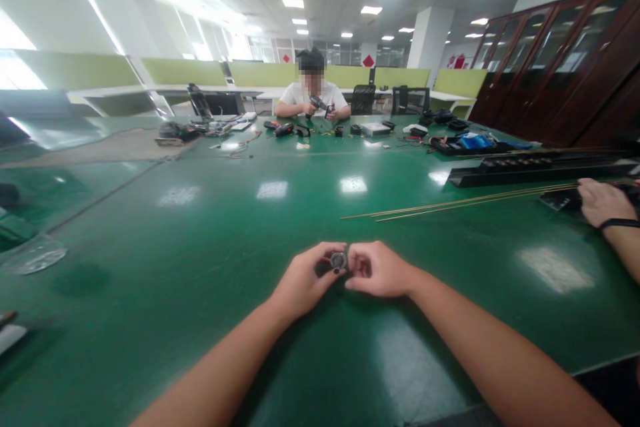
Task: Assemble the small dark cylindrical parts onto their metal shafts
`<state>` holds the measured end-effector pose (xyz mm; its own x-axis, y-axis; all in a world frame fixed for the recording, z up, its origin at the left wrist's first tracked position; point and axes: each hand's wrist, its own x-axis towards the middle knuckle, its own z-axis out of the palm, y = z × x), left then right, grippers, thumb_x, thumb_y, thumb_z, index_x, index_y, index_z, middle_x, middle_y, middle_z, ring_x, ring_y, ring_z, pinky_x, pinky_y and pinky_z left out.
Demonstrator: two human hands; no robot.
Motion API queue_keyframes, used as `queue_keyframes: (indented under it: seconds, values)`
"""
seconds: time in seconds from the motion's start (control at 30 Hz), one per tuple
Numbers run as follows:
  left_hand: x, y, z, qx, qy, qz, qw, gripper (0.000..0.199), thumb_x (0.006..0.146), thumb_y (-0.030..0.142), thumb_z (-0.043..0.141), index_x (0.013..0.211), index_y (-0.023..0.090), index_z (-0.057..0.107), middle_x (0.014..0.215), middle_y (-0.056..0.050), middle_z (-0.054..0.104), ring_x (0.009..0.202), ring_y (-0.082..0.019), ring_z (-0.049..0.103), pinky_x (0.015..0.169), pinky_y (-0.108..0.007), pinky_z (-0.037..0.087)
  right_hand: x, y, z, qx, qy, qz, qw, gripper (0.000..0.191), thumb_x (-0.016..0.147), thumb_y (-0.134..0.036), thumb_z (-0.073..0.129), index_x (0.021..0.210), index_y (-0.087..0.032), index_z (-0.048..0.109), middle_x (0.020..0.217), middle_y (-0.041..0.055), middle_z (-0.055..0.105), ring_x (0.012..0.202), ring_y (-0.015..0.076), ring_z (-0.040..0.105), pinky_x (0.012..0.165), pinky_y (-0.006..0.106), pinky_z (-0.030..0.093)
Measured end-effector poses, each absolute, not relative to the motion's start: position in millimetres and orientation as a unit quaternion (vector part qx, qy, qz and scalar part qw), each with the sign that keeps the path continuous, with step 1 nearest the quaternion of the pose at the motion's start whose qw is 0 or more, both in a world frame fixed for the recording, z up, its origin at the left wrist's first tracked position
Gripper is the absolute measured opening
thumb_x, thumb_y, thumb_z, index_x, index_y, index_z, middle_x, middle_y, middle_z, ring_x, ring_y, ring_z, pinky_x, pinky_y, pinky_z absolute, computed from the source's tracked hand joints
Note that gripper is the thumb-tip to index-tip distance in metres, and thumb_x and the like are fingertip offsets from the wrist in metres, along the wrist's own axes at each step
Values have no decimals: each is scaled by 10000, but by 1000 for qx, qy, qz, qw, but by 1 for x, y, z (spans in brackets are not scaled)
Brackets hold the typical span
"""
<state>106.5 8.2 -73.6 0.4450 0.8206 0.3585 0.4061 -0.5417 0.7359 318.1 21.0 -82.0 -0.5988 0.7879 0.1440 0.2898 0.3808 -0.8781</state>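
Between its thumb and fingers, my left hand (306,280) grips a small round metal part (339,261), dark grey with a ring-like face turned toward me. My right hand (377,269) is just right of the part, its fingers curled and the thumb below them. Whether its fingertips touch the part or hold something small is too small to tell. Both hands are low over the green tabletop (225,240), near the middle of the view.
Thin brass-coloured rods (450,204) lie ahead on the right, beside a black channel (490,173). Another person's hand (605,203) rests at the far right. Across the table a person (313,97) holds a power tool, with tools and small black parts in front.
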Motion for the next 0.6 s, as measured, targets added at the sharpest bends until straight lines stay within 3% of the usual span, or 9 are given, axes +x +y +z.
queue_keyframes:
  seconds: [0.4,0.6]
  values:
    - [107,8,-74,794,398,356,291,307,942,329,552,1230,222,567,1133,-52,657,990,-178,641,894,-306,531,318,21,-82,-348,-791,416,284,259,729,-283,757,773,-180,524,633,-39,567,550,96,509,529,202,390]
    - [106,12,-76,770,415,396,278,375,900,332,611,1250,212,551,1134,-58,667,978,-183,666,896,-332,569,320,21,-80,-353,-800,398,277,249,733,-285,756,768,-178,534,639,-35,576,551,96,512,526,201,388]
